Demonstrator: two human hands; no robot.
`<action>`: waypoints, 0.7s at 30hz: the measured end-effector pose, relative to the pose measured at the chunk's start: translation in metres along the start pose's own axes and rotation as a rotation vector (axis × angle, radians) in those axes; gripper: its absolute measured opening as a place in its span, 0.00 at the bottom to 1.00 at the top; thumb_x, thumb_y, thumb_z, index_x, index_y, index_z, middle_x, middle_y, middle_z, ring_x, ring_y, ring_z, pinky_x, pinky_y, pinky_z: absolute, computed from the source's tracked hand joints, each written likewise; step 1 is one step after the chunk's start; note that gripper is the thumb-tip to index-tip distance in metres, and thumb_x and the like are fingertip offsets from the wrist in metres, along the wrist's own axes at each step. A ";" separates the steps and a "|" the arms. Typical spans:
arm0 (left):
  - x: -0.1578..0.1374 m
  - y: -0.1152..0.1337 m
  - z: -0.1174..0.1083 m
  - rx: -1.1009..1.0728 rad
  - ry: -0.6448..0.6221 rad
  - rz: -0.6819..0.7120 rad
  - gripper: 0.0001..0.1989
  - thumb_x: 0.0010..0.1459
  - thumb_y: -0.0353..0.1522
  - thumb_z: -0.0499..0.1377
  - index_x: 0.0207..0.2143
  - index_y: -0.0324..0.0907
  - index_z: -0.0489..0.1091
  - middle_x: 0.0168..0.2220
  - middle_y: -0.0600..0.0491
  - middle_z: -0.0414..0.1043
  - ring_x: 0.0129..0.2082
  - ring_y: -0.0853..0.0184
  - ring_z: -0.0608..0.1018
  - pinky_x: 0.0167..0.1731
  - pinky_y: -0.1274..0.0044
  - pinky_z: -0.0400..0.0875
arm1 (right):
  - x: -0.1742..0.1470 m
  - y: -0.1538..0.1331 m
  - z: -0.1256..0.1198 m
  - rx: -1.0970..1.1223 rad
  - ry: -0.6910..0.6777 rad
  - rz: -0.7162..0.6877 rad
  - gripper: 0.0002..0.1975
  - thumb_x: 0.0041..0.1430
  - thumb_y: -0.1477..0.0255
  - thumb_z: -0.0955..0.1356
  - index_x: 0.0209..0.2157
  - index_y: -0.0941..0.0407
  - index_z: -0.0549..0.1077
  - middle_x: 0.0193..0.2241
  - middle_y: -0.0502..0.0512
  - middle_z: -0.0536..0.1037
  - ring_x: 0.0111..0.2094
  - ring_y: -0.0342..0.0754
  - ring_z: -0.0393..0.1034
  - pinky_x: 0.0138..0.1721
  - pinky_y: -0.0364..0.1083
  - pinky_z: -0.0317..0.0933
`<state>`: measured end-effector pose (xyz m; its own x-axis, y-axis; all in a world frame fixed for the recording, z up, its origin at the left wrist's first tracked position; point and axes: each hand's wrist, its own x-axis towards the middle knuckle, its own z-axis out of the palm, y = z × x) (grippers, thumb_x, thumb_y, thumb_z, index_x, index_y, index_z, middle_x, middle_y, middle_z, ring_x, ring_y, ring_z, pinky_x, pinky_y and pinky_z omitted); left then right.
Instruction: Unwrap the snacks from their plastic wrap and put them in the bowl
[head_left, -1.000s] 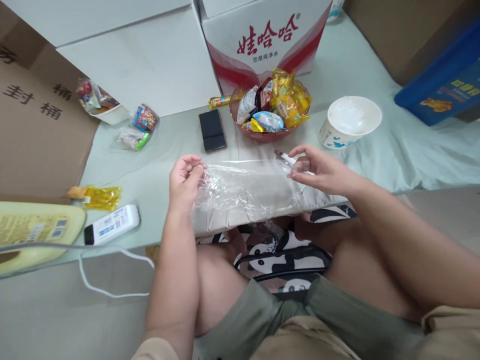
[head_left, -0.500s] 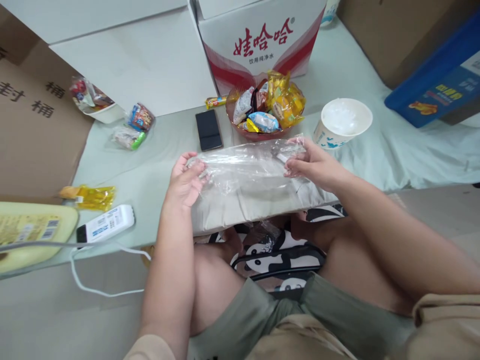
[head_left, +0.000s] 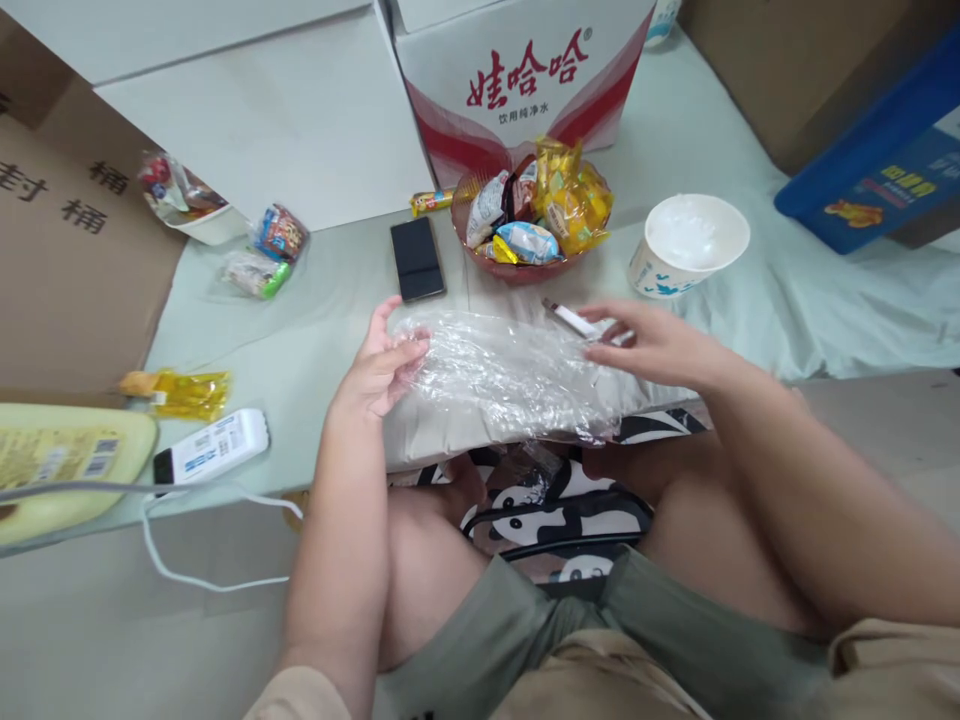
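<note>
My left hand pinches one end of a crumpled clear plastic bag between thumb and fingers. The bag droops to the right across the table's front edge, its far end loose. My right hand is off the bag, thumb and fingers apart. Just by its fingertips lies a slim white object with a dark end; its kind is unclear, and whether the fingers touch it I cannot tell. Behind the bag stand a reddish clear bowl of wrapped snacks and, left of it, a black phone.
A paper tub with a clear plastic lining stands right of the bowl. White cartons rise at the back. To the left lie snack packets, a yellow wrapper, a white device and a cable.
My right hand has let go of the bag, whose right end has dropped toward the table edge. The slim white object now shows uncovered. My left hand has shifted slightly right.
</note>
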<state>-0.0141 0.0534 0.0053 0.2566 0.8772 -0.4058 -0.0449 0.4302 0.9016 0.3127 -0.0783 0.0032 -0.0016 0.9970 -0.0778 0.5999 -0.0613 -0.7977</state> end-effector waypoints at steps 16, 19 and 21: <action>-0.013 -0.009 0.018 0.286 -0.217 -0.019 0.34 0.41 0.35 0.73 0.52 0.45 0.67 0.22 0.60 0.72 0.15 0.75 0.67 0.15 0.84 0.55 | 0.024 -0.047 0.060 0.218 -0.391 0.056 0.04 0.62 0.75 0.66 0.31 0.56 0.69 0.22 0.46 0.74 0.20 0.40 0.69 0.25 0.41 0.63; -0.009 -0.011 0.008 0.289 -0.129 0.063 0.23 0.40 0.34 0.74 0.38 0.42 0.70 0.15 0.63 0.64 0.13 0.76 0.62 0.14 0.84 0.51 | 0.023 -0.046 0.054 0.177 -0.295 0.178 0.06 0.61 0.78 0.67 0.29 0.57 0.69 0.19 0.44 0.71 0.17 0.38 0.66 0.22 0.40 0.60; -0.006 -0.014 0.004 0.141 -0.089 0.170 0.22 0.39 0.35 0.75 0.37 0.43 0.71 0.17 0.61 0.67 0.15 0.76 0.64 0.15 0.84 0.54 | 0.023 -0.045 0.053 0.204 -0.275 0.207 0.06 0.61 0.78 0.67 0.29 0.57 0.69 0.18 0.44 0.70 0.16 0.37 0.64 0.21 0.40 0.58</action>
<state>-0.0108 0.0407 -0.0040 0.3411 0.9097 -0.2370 0.0388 0.2383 0.9704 0.2430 -0.0549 0.0055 -0.1282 0.9140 -0.3849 0.4385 -0.2959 -0.8487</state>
